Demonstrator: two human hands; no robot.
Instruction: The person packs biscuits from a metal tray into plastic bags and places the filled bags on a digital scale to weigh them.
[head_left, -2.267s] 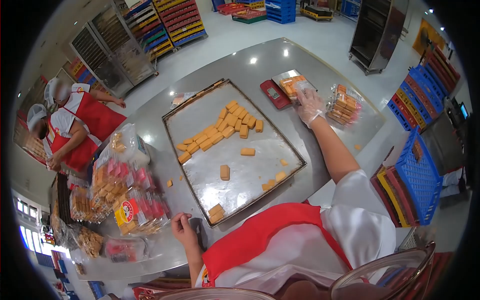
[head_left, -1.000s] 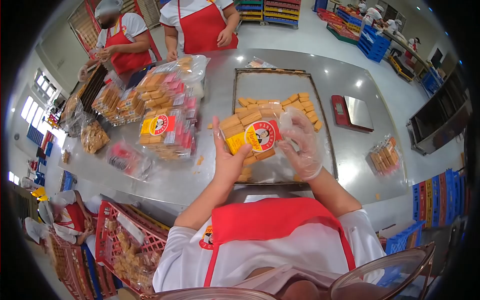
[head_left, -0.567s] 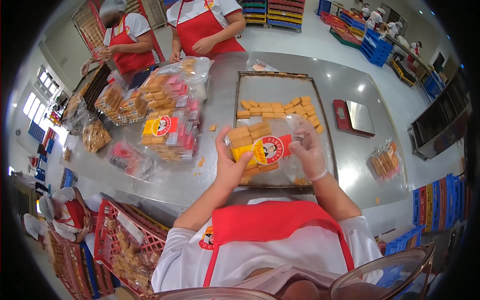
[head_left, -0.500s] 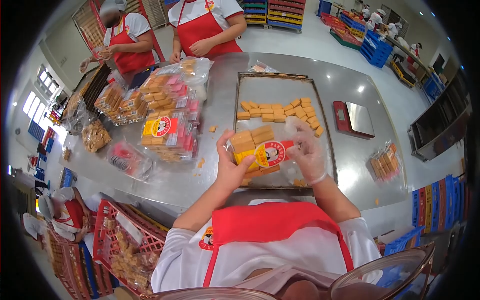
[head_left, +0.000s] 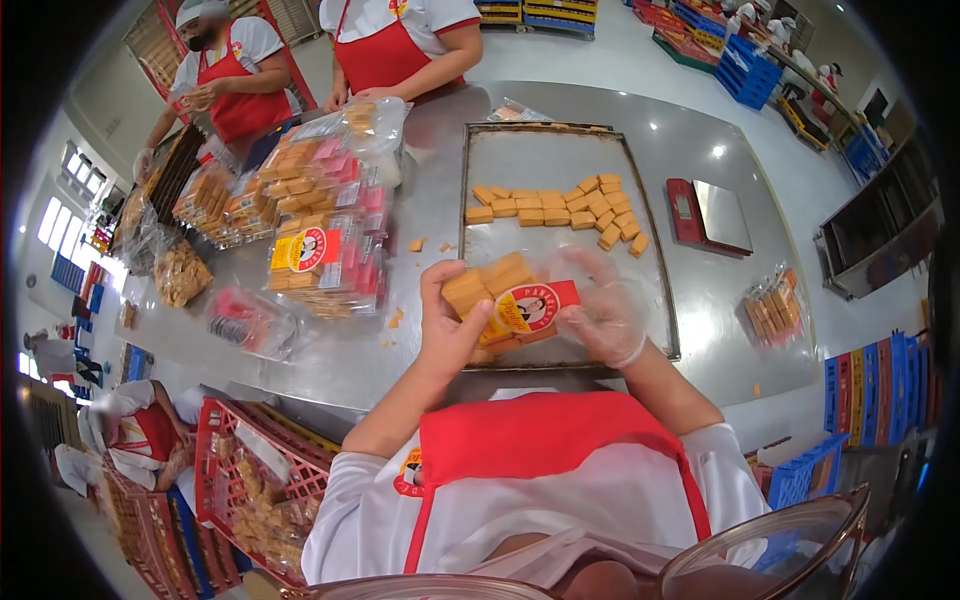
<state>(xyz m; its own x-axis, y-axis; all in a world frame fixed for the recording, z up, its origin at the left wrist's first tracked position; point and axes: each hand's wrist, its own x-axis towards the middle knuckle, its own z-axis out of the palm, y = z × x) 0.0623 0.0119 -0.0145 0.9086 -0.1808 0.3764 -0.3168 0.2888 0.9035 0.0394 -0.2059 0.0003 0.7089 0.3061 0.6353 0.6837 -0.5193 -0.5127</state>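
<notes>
A clear plastic pack of biscuits (head_left: 492, 284) with a red and yellow label is held over the near part of a metal tray (head_left: 500, 150). My bare left hand (head_left: 452, 325) grips its left side, thumb across the front. At the right end, my right hand (head_left: 608, 315), in a clear plastic glove, closes its fingers on the pack beside the label. The glove's shine blurs the exact finger contact. Loose rectangular biscuits (head_left: 545, 207) lie in rows and a slanted cluster on the tray beyond my hands.
Stacked biscuit packs (head_left: 300, 230) stand at left, near an empty-looking plastic bag (head_left: 250, 322) and crumbs. A red scale (head_left: 708, 216) and another pack (head_left: 772, 308) sit at right. Two co-workers (head_left: 400, 50) stand across the table. A red crate (head_left: 265, 480) is at lower left.
My right hand's fingers have curled in closer against the right end of the pack. The pack stays in my left hand, and the view has shifted slightly.
</notes>
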